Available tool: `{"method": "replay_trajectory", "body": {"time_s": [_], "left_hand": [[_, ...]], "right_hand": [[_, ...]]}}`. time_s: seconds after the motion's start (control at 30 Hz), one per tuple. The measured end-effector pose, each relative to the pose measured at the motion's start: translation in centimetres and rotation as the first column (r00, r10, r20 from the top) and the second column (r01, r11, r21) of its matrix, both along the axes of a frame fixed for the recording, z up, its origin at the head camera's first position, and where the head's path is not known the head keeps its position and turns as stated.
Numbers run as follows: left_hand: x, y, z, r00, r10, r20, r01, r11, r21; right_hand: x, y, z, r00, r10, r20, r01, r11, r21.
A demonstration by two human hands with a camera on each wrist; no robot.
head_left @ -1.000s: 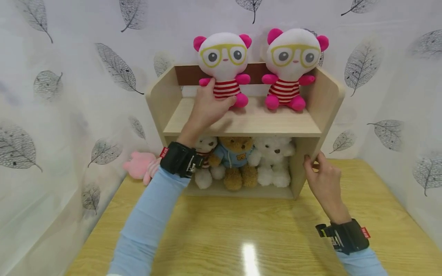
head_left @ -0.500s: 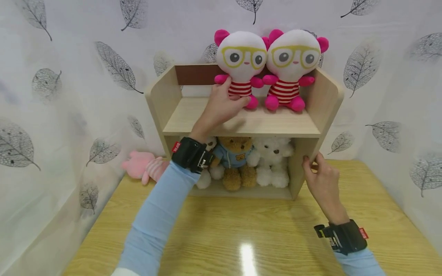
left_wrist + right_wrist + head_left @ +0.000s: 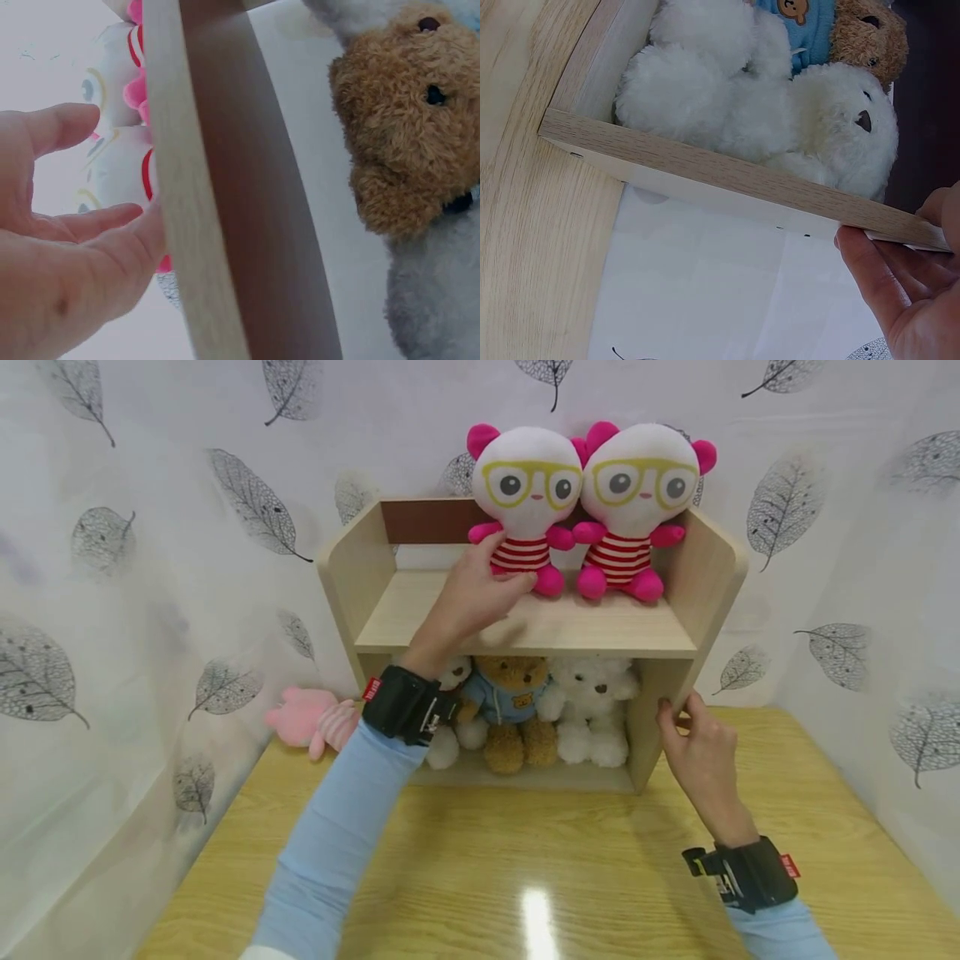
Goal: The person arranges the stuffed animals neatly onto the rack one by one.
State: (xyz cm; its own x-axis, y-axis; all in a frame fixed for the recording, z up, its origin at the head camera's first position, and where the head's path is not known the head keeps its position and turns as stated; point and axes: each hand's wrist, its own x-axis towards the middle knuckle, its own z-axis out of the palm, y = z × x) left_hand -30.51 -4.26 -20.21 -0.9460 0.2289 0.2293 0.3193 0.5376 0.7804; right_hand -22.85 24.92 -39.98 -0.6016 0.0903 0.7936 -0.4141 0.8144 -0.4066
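Note:
Two plush pandas with yellow glasses and red-striped bodies sit side by side on the upper board of a small wooden shelf (image 3: 525, 631). My left hand (image 3: 480, 593) is in front of the left panda (image 3: 527, 477), its fingertips overlapping the striped body. In the left wrist view, its thumb and fingers are spread apart with a gap between them. The right panda (image 3: 641, 485) leans close against the left one. My right hand (image 3: 701, 747) pinches the front edge of the shelf's right side panel (image 3: 727, 176), thumb and fingers on opposite faces.
On the lower level sit a brown bear in a blue hoodie (image 3: 513, 697), a white plush (image 3: 596, 710) and a partly hidden white plush (image 3: 453, 672). A pink plush (image 3: 303, 718) lies on the wooden table (image 3: 480, 877) left of the shelf. A leaf-patterned wall backs everything.
The left panda has moved right along the upper board until beside the other, with my left hand on it. Since then the left hand has drawn back slightly. The right hand stays put.

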Motion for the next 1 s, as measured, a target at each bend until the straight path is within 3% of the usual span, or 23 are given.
{"method": "replay_trajectory", "body": {"time_s": [0.07, 0.13, 0.23, 0.33, 0.53, 0.83, 0.93, 1.0], "left_hand": [[0.5, -0.3, -0.1, 1.0, 0.0, -0.029, -0.001, 0.999, -0.041], [1.0, -0.6, -0.3, 0.994, -0.037, -0.099, 0.03, 0.997, -0.07], [2.1, -1.1, -0.7, 0.971, -0.112, -0.213, 0.083, 0.987, -0.14], [3.2, -1.3, -1.3, 0.93, -0.186, -0.316, 0.12, 0.969, -0.215], [5.4, -1.6, -2.9, 0.856, -0.3, -0.422, 0.172, 0.933, -0.316], [8.9, -2.0, -4.9, 0.691, -0.395, -0.605, 0.169, 0.902, -0.397], [10.1, -2.1, -5.9, 0.656, -0.419, -0.628, 0.165, 0.891, -0.422], [10.8, -2.2, -6.7, 0.642, -0.433, -0.632, 0.164, 0.883, -0.439]], "right_hand": [[0.0, 0.0, 0.0, 1.0, -0.001, -0.006, 0.001, 1.0, -0.001], [-0.1, 0.0, 0.0, 1.0, -0.003, -0.009, 0.003, 1.0, 0.002], [-0.1, 0.0, 0.0, 1.0, 0.002, -0.011, -0.002, 1.0, 0.002], [0.0, 0.0, 0.1, 1.0, 0.0, -0.007, 0.0, 1.0, 0.003], [0.0, -0.1, 0.0, 1.0, -0.001, -0.012, 0.001, 1.0, 0.007], [0.1, -0.1, 0.0, 1.0, -0.002, -0.007, 0.002, 1.0, -0.002], [0.1, -0.1, 0.0, 1.0, -0.002, -0.008, 0.002, 1.0, -0.003], [0.1, -0.1, 0.1, 1.0, 0.0, -0.01, 0.0, 1.0, -0.007]]}}
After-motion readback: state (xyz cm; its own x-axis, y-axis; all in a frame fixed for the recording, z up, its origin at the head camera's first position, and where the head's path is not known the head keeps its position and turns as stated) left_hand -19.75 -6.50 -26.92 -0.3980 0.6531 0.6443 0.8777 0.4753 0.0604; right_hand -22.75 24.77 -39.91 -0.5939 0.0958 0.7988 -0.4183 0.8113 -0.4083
